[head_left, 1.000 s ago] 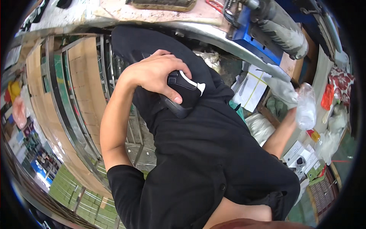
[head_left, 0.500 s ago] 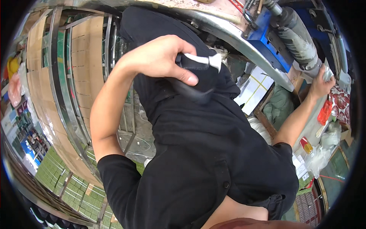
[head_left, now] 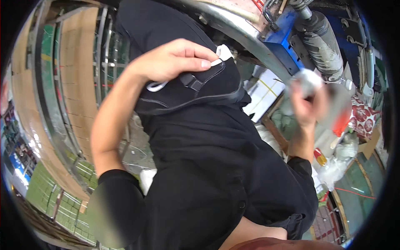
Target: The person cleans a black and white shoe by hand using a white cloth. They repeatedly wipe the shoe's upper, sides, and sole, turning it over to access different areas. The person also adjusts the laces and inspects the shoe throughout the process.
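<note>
My left hand [head_left: 177, 62] pinches the edge of a black shoe upper [head_left: 212, 83] with pale stitching, a small strap piece and white lining showing at its ends. The upper lies across my lap, over my dark trousers. To the right, my right hand [head_left: 307, 106] is raised with its fingers curled round a whitish, shiny thing [head_left: 309, 80]. Motion smears that hand and what it holds, so its kind does not show. Behind it stands a grey, scuffed machine cylinder [head_left: 321, 46].
A curved metal-edged bench [head_left: 233, 18] runs in front of me, with a blue machine part [head_left: 283, 39] on it. Metal racks with cardboard [head_left: 77, 75] rise at left. At right are clear plastic bags [head_left: 335, 171], a red bag [head_left: 342, 121] and a patterned red-and-white cloth [head_left: 361, 118].
My right hand has come away from the cylinder's lower end toward me, carrying the whitish thing. My left hand has turned the shoe upper, which now lies spread sideways on my lap.
</note>
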A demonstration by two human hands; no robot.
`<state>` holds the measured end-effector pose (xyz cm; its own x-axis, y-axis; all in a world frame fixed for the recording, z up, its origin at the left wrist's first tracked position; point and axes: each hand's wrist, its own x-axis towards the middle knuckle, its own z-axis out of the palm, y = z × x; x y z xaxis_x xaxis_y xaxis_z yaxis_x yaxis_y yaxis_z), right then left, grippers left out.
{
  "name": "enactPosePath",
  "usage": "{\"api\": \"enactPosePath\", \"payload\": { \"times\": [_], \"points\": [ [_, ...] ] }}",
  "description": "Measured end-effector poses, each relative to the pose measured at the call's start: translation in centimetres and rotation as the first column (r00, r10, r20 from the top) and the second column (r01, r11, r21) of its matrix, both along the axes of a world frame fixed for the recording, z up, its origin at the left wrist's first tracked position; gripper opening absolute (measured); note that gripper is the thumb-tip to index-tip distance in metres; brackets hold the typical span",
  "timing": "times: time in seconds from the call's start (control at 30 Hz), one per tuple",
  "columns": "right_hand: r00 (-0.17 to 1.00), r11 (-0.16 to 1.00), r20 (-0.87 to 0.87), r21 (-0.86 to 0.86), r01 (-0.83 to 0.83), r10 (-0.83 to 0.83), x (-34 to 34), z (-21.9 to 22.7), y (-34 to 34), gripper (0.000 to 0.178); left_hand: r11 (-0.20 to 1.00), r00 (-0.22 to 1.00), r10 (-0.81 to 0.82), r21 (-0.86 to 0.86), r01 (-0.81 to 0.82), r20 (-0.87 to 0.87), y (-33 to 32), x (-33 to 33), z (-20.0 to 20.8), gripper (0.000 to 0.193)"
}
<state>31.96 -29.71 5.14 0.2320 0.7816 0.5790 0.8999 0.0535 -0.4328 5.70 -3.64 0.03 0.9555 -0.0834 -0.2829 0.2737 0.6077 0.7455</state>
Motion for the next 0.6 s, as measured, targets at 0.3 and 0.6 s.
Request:
{"api": "enactPosePath", "payload": {
  "times": [0.3, 0.6],
  "points": [
    [0.745, 0.590, -0.162, -0.513, -0.624, 0.647, -3.2, 3.1, 8.0, 0.051, 0.896, 0.900, -0.416, 0.226, 0.381, 0.130, 0.3, 3.0, 0.7, 0.033],
    [0.634, 0.422, -0.116, -0.652, -0.629, 0.765, -4.9, 5.7, 10.3, 0.051, 0.920, 0.919, -0.365, 0.210, 0.331, 0.151, -0.5, 3.4, -0.4, 0.033]
  ]
}}
